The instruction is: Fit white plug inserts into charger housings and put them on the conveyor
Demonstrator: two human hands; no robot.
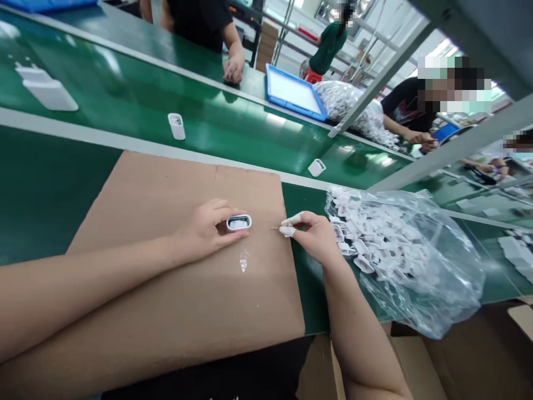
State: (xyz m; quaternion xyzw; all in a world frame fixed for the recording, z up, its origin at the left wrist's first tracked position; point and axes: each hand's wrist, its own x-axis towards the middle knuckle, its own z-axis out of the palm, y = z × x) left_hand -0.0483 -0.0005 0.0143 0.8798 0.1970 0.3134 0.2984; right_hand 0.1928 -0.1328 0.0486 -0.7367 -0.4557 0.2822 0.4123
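Observation:
My left hand [204, 229] grips a small white oval shell [239, 223] with its open end facing up, over a brown cardboard sheet [166, 289]. My right hand [313, 236], with white finger cots on thumb and forefinger, pinches a thin stick [275, 228] whose tip points at the shell, a little to its right. A small blob of clear glue [244, 260] lies on the cardboard just below the shell. A clear plastic bag of several small white parts [395, 250] sits right beside my right hand.
A green conveyor belt [137, 105] runs behind the cardboard, carrying white shells [176, 125], [316, 167] and white blocks [48, 89]. A blue tray [293, 91] and another bag of parts [353, 108] lie on the far side. Other people work across the belt; one hand [233, 69] rests there.

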